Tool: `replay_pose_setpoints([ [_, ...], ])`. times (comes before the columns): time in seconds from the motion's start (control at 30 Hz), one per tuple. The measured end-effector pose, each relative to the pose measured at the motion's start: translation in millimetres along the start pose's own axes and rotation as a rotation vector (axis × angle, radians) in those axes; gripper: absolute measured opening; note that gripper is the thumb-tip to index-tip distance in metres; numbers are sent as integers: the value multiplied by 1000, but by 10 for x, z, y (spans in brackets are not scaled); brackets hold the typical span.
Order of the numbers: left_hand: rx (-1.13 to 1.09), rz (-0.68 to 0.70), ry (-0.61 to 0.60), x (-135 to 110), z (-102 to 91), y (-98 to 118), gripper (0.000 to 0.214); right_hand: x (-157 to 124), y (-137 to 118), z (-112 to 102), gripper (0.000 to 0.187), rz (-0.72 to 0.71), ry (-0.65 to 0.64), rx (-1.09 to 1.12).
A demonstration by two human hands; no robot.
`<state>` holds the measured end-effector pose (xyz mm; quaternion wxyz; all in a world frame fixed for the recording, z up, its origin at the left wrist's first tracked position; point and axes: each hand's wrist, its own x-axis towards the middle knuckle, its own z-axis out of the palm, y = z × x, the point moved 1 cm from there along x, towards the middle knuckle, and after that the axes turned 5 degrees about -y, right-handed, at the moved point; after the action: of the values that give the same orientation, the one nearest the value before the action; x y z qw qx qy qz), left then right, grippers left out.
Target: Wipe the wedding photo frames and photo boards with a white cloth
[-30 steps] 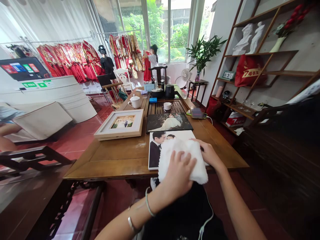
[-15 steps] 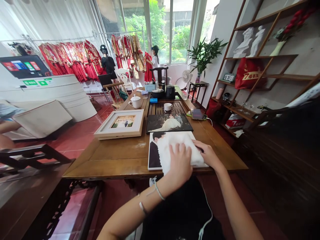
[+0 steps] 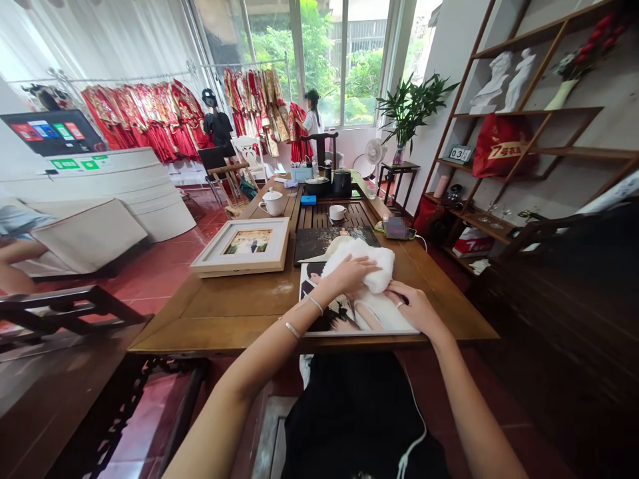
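A large photo print [image 3: 367,318] of a couple lies flat at the near edge of the wooden table [image 3: 239,313]. My left hand [image 3: 347,274] presses a white fluffy cloth [image 3: 367,261] against the print's far end, fingers closed over it. My right hand [image 3: 414,309] rests flat on the print's right edge, fingers spread, holding it down. A darker photo print [image 3: 314,243] lies just beyond, partly hidden by the cloth.
A framed photo [image 3: 243,246] lies to the left on the table. Further back sit a white teapot [image 3: 273,201], a cup [image 3: 337,211], a black kettle [image 3: 342,181] and a phone [image 3: 397,228]. Wooden shelves [image 3: 519,153] stand right; a person [image 3: 313,123] stands by red garments.
My left hand has slid the cloth from the near end of the print to its far end, uncovering most of the picture. My right hand stayed at the right edge.
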<state>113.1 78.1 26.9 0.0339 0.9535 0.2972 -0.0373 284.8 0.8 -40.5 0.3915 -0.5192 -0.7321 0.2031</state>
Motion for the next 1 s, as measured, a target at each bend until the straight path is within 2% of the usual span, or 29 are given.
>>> replay_pose_setpoints([
  [0.1, -11, 7, 17, -102, 22, 77, 56, 0, 8, -1, 31, 13, 3, -5],
  [0.23, -11, -18, 54, -353, 31, 244, 57, 1, 31, 5, 32, 4, 13, -3],
  [0.37, -36, -47, -20, -710, 22, 406, 64, 2, 44, 23, 28, 2, 37, 1],
  [0.53, -116, -71, -33, -1256, 62, 614, 72, -1, 47, 45, 26, -2, 52, 20],
  [0.7, -190, -239, -29, -1650, 126, 695, 84, -5, 61, 47, 26, -4, 46, 20],
  [0.83, -209, -353, 22, -1704, 147, 585, 86, -12, 54, 40, 27, -12, 50, 12],
  [1.0, -173, -432, 114, -1514, 168, 328, 75, -21, 34, 30, 26, -30, 51, -5],
])
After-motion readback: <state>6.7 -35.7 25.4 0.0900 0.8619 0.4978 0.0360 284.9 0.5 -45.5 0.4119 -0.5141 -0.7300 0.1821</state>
